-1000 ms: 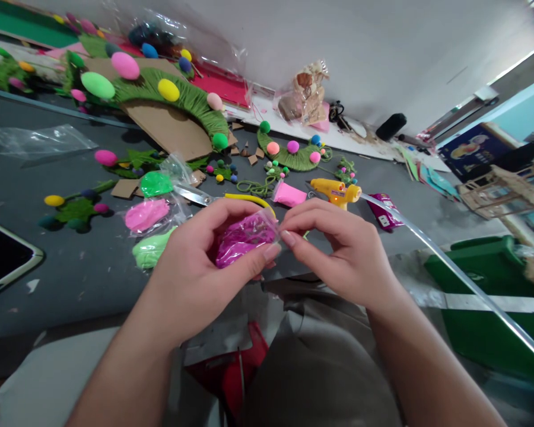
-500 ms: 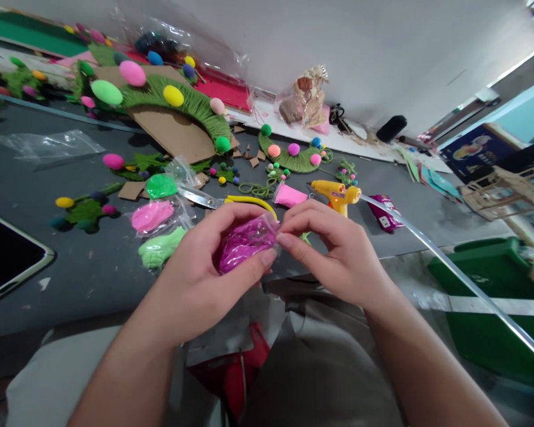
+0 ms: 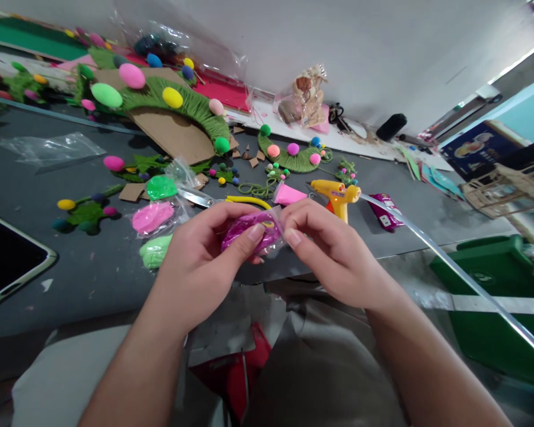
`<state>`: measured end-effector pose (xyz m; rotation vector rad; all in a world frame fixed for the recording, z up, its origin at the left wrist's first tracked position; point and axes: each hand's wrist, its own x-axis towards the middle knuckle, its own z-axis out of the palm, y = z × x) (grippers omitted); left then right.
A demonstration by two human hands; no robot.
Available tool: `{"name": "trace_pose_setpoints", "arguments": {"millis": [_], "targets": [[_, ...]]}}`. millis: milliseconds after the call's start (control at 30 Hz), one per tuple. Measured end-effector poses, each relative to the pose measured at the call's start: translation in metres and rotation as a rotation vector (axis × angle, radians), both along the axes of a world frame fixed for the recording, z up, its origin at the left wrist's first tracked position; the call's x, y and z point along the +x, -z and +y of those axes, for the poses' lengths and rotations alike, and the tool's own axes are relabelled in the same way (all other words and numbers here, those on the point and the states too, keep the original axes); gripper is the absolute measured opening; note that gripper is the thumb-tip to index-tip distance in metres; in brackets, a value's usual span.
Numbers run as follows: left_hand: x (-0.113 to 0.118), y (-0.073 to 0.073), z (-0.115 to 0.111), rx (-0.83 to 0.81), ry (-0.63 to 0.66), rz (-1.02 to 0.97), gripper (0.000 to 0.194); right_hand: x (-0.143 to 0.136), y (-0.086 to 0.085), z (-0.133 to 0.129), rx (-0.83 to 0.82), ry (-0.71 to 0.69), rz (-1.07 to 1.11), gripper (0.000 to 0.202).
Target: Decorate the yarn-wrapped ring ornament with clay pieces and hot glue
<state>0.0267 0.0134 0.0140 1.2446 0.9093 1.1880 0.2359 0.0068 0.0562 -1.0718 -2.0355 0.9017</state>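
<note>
A clear plastic bag of purple modelling clay (image 3: 242, 230) is held above the table's front edge. My left hand (image 3: 209, 255) is closed around the bag, its thumb pressed on top. My right hand (image 3: 323, 249) pinches the bag's right end between thumb and forefinger. Behind the hands lie scissors with a yellow handle (image 3: 249, 200), partly covered by my left hand. To the left are bags of pink clay (image 3: 152, 217), light green clay (image 3: 155, 251) and green clay (image 3: 161, 187). A pink packet (image 3: 290, 194) sits just beyond my right hand.
A yellow glue gun (image 3: 336, 194) with a long clear glue stick (image 3: 463, 279) extends to the right, by a purple packet (image 3: 385, 212). Green yarn-wrapped arches (image 3: 196, 107) with coloured balls stand behind. A tablet (image 3: 13, 255) is at left, a green bin (image 3: 485, 267) at right.
The bag has tilted and flattened in my hands, and my left thumb has slid back from its right end. My right hand still pinches that end.
</note>
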Motion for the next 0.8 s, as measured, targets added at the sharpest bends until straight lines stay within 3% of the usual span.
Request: {"name": "trace_pose_setpoints", "arguments": {"millis": [167,467,667,800], "targets": [[-0.001,-0.001,0.001,0.056,-0.084,0.123,0.016,0.002,0.002,0.003,-0.022,-0.028,0.005,0.009],[0.0,-0.003,-0.003,0.104,-0.11,0.177,0.015,-0.008,0.008,0.001,-0.023,0.176,0.039,0.018],[0.001,-0.006,-0.003,0.099,-0.131,0.149,0.019,-0.01,0.01,0.002,-0.031,0.154,0.087,0.012],[0.001,-0.006,-0.003,0.133,-0.131,0.166,0.022,-0.01,0.007,0.003,-0.121,0.133,0.105,0.014]]}}
